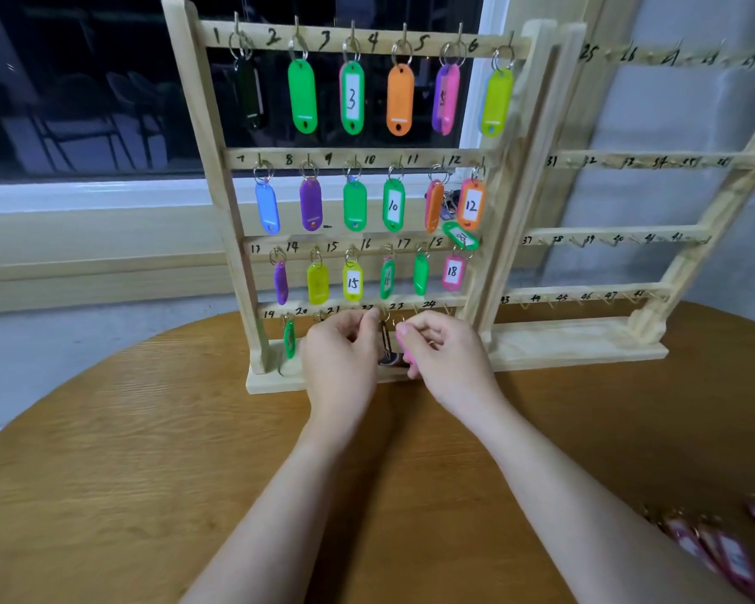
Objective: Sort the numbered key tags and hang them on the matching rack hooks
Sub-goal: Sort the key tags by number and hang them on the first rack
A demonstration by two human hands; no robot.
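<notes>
A wooden key rack (219, 167) with numbered hooks 1 to 24 stands on the table; coloured tags hang on its top three rows. On the bottom row a green tag (289, 338) hangs at 19. My right hand (443, 355) pinches a pink tag (405, 351), its ring up near hook 23. My left hand (341, 357) has its fingers curled at the bottom bar near hook 22, beside a dark tag (385, 342) hanging between my hands. What my left fingers grip is hidden.
A second rack (585, 342), numbered 25 to 48, stands to the right with bare hooks. Several red tags (724, 551) lie on the round wooden table (127, 451) at the lower right. A loose green tag (460, 234) sits tilted near hook 18. A window is behind.
</notes>
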